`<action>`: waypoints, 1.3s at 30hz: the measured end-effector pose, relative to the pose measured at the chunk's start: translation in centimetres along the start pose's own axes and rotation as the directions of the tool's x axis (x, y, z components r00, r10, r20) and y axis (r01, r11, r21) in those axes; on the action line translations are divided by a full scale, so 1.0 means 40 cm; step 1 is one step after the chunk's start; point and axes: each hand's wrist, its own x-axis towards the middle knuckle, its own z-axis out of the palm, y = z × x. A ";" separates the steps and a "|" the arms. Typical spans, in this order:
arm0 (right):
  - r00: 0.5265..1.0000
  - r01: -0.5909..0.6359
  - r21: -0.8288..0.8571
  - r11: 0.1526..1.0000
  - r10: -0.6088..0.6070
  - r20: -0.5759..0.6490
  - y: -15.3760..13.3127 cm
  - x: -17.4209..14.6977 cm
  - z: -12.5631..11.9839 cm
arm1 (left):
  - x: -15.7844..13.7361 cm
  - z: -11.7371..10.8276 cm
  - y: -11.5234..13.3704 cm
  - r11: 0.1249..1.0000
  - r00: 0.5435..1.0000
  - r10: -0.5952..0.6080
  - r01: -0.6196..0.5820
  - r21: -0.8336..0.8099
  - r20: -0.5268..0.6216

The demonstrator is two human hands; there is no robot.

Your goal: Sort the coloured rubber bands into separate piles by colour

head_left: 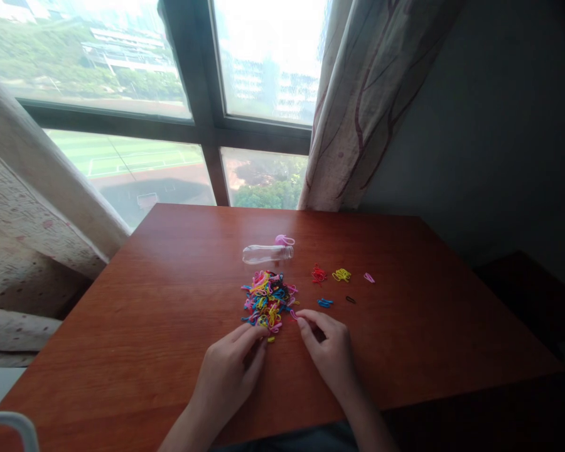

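A heap of small coloured rubber bands (pixel 269 298), in pink, yellow, blue, red and black, lies mid-table. My left hand (pixel 233 361) rests at the heap's near edge, thumb and fingers drawn together against the bands; whatever they pinch is hidden. A yellow band (pixel 270 339) lies just beside those fingertips. To the right of the heap, my right hand (pixel 329 348) pinches a pink rubber band (pixel 294 315) between thumb and forefinger. Small groups lie further right: red bands (pixel 319 274), yellow bands (pixel 341 275), blue bands (pixel 324 302), a pink one (pixel 369 277) and a black one (pixel 351 300).
Behind the heap a clear bottle (pixel 266 253) lies on its side, with a pink cap (pixel 282 240) and loop beside it. The brown wooden table (pixel 145 301) meets a window with curtains (pixel 353 113). A white curved bar (pixel 14 419) shows at lower left.
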 end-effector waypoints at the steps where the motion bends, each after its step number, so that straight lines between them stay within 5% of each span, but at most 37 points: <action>1: 1.000 -0.018 0.018 1.000 0.018 -0.010 0.001 0.001 -0.001 | -0.001 0.001 -0.001 1.000 1.000 0.004 -0.004 0.000 0.001; 9: 0.995 -0.059 0.024 0.998 0.057 0.077 -0.002 0.003 0.009 | -0.006 0.006 -0.010 1.000 1.000 0.018 -0.019 0.010 0.010; 20: 0.941 -0.284 0.172 0.943 0.309 -0.139 0.064 0.010 -0.072 | -0.004 0.004 -0.004 0.998 0.998 0.060 -0.060 0.021 -0.016; 29: 0.986 -0.148 0.130 0.980 0.137 0.090 -0.020 -0.006 0.004 | -0.007 0.005 -0.005 0.999 0.999 0.041 -0.042 0.021 0.008; 39: 0.969 -0.223 0.187 0.957 0.196 0.153 -0.020 0.003 -0.002 | -0.001 0.004 0.000 0.999 0.999 0.025 -0.026 0.021 0.029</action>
